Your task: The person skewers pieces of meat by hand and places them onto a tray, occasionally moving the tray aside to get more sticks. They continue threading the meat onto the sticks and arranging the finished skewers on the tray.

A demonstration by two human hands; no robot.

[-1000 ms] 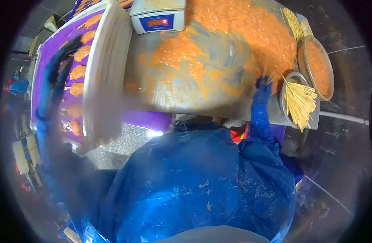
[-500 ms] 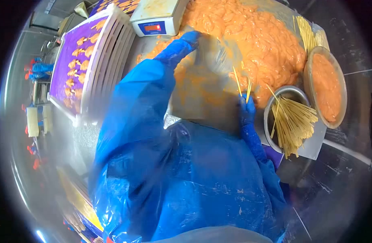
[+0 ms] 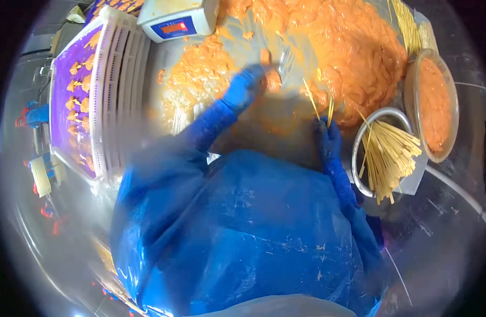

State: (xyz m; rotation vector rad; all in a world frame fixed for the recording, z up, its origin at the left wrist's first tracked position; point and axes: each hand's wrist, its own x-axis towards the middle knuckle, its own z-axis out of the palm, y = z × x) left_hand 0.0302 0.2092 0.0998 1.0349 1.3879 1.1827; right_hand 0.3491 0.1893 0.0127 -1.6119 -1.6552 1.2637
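Observation:
My left hand (image 3: 244, 89), in a blue glove, is over the metal table with its fingers closed on a piece of raw orange meat (image 3: 273, 80); the fingertips are blurred. To the right, my gloved right hand (image 3: 327, 138) grips a few thin wooden skewers (image 3: 310, 99), whose tips point up and away from me. The large heap of marinated raw meat (image 3: 349, 58) lies just beyond both hands. Beside my right hand, a steel bowl (image 3: 358, 153) holds a thick bundle of bamboo skewers (image 3: 389, 156).
At the left stand stacked white trays (image 3: 108, 100), the top one purple-lined with rows of skewered meat. A digital scale (image 3: 174, 24) is at the back left. On the right are a tub (image 3: 412, 100) of meat and more skewers (image 3: 404, 24). People in blue appear far left.
My left hand has come back towards me from near the scale, and a piece of meat now shows at its fingers. My right hand stays nearly in place with the skewers. The view has shifted slightly.

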